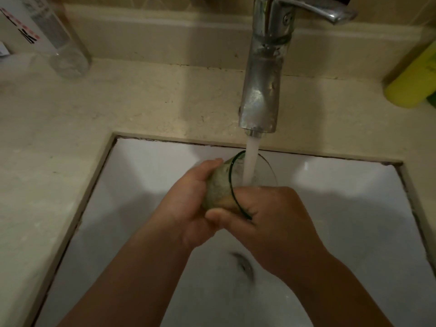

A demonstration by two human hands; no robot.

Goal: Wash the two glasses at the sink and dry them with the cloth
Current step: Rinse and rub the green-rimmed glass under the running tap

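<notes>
A clear glass (220, 187) with a dark green rim is held tilted over the white sink (141, 175), its mouth turned to the right under the running water (250, 159) from the chrome tap (262, 90). My left hand (188, 204) grips the glass around its base and body. My right hand (273, 218) holds the rim, thumb outside along the wall and fingers hidden at or inside the mouth. A second clear glass (68, 53) stands upright on the counter at the back left. No cloth is in view.
The beige stone counter (70, 128) surrounds the sink. A yellow-green bottle (412, 81) lies at the right edge. A white box with red and black print (21, 29) stands at the far left. The drain (244, 265) sits low in the basin.
</notes>
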